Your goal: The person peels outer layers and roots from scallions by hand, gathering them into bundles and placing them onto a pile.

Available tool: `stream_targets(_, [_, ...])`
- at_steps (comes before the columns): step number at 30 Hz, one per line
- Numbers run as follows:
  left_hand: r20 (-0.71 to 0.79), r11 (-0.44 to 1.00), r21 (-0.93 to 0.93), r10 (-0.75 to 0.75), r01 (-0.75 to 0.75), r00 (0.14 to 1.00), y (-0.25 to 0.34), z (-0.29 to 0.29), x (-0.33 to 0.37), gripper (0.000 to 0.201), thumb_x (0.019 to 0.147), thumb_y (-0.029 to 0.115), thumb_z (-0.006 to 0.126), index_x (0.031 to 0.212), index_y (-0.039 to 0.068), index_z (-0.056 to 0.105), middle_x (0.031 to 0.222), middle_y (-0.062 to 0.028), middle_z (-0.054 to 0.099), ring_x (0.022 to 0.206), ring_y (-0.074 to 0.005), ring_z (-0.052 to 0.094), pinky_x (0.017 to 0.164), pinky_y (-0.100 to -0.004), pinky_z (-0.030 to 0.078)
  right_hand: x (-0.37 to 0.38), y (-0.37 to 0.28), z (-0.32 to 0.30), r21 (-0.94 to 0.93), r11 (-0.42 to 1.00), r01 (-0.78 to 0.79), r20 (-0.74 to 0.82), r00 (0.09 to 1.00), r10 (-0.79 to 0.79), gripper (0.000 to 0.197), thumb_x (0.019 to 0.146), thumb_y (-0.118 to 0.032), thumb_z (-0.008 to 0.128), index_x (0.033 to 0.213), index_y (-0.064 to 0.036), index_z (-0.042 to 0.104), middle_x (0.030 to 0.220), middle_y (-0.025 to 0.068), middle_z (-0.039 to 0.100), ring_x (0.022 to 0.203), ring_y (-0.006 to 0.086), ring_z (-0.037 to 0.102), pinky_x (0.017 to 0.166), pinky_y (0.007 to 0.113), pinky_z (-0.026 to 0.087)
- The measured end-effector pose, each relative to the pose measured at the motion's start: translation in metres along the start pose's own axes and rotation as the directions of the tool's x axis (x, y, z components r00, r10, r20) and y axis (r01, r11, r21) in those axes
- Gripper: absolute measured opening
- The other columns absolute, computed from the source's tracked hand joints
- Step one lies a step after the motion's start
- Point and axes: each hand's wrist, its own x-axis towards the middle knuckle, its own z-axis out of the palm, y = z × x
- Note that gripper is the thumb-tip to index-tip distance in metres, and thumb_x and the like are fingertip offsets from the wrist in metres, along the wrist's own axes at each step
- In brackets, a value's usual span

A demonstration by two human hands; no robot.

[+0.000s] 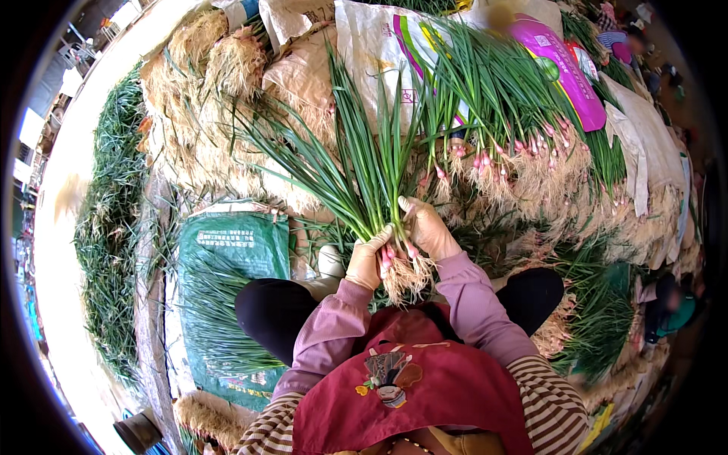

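Both my hands wear thin pale gloves and meet in front of my lap, around a bunch of green garlic [356,178] with long leaves fanning away from me. My left hand [367,260] is closed on the stems from the left, just above the pink bulbs. From the right side, my right hand [428,230] grips the stems at the bunch's right edge, its thumb up along the leaves. Below the hands, the pale stringy roots [406,280] hang toward my apron [409,371].
More green garlic [516,114] lies ahead right over sacks, including a purple-marked one [557,72]. Root-covered bundles [220,68] are stacked ahead left. A green sack [235,235] bears thin green leaves at my left. Leafy piles [595,318] sit at right; other people [671,307] are beyond.
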Motion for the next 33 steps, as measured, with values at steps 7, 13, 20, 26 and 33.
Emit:
stream_targets(7, [-0.116, 0.961, 0.274, 0.071, -0.037, 0.991, -0.004, 0.007, -0.005, 0.010, 0.079, 0.003, 0.064, 0.070, -0.001, 0.063, 0.057, -0.0099, 0.063, 0.034, -0.0082, 0.047, 0.030, -0.0200, 0.032, 0.005, 0.014, -0.015, -0.979, 0.022, -0.201, -0.202, 0.976, -0.078, 0.019, 0.077, -0.013, 0.065, 0.083, 0.0049, 0.067, 0.083, 0.0266, 0.064, 0.078, 0.0356, 0.066, 0.068, 0.041, 0.050])
stream_targets(13, [-0.100, 0.942, 0.265, 0.238, -0.205, 0.966, 0.016, 0.008, -0.003, 0.004, 0.080, 0.001, 0.063, 0.077, -0.001, 0.062, 0.056, -0.0095, 0.062, 0.033, -0.0071, 0.045, 0.031, -0.0190, 0.031, -0.022, 0.043, -0.041, -0.689, -0.716, -0.107, -0.369, 0.903, 0.221, 0.026, 0.082, -0.016, 0.059, 0.103, -0.0051, 0.068, 0.101, 0.0141, 0.068, 0.093, 0.0288, 0.067, 0.074, 0.038, 0.053])
stream_targets(20, [-0.036, 0.971, 0.051, 0.236, -0.234, 0.971, 0.020, 0.012, -0.008, 0.027, 0.080, -0.004, 0.059, 0.107, -0.005, 0.057, 0.091, -0.0163, 0.067, 0.052, -0.0137, 0.060, 0.036, -0.0192, 0.039, -0.010, -0.051, 0.017, -0.973, -0.227, -0.044, 0.138, 0.676, -0.724, 0.039, 0.092, -0.034, 0.054, 0.108, 0.0008, 0.058, 0.073, 0.0121, 0.063, 0.060, 0.0230, 0.063, 0.056, 0.037, 0.050])
stream_targets(26, [-0.024, 0.995, 0.037, 0.095, -0.094, 0.995, 0.012, -0.006, 0.006, 0.022, 0.080, -0.005, 0.057, 0.102, -0.003, 0.058, 0.093, -0.0163, 0.067, 0.051, -0.0147, 0.060, 0.034, -0.0197, 0.038, 0.019, -0.088, -0.007, -0.783, -0.459, -0.420, -0.069, 0.791, -0.608, 0.025, 0.088, -0.027, 0.058, 0.092, -0.0037, 0.066, 0.065, 0.0083, 0.063, 0.058, 0.0213, 0.063, 0.054, 0.037, 0.050])
stream_targets(33, [0.039, 0.999, 0.040, 0.000, -0.002, 0.999, 0.009, 0.001, 0.006, 0.022, 0.085, 0.005, 0.058, 0.105, -0.003, 0.058, 0.070, -0.0141, 0.064, 0.043, -0.0072, 0.049, 0.036, -0.0153, 0.033, -0.059, -0.025, 0.017, -0.980, 0.025, 0.197, 0.186, 0.953, -0.238, 0.028, 0.093, -0.029, 0.053, 0.089, -0.0059, 0.067, 0.056, 0.0007, 0.055, 0.045, 0.0097, 0.045, 0.044, 0.027, 0.038])
